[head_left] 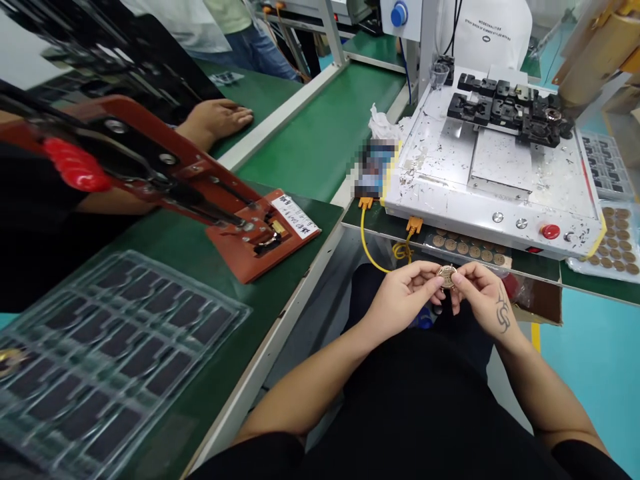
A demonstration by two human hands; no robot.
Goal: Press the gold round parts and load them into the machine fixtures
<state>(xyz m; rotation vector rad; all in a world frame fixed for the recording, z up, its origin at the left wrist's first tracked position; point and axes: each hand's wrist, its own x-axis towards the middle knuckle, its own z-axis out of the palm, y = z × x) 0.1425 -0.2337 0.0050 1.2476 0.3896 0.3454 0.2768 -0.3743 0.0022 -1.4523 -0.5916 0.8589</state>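
Note:
A small round gold-coloured watch case (447, 276) is held up between both hands, over my lap and just in front of the white machine. My left hand (407, 293) pinches its left edge between thumb and fingers. On the opposite edge, my right hand (477, 293) has the same kind of grip, thumb on the near face. The underside of the case and several fingertips are hidden. Behind the hands, the machine (450, 193) carries black fixtures (507, 107) on its plate, one with a round metallic part in it.
To the left stand a red-brown hand press (240, 247) and a clear compartment tray (120, 347). A co-worker's hand (220, 120) rests on the green bench. Sheets of round brown discs (615, 240) lie right of the machine. A yellow cable (367, 240) hangs at its front left.

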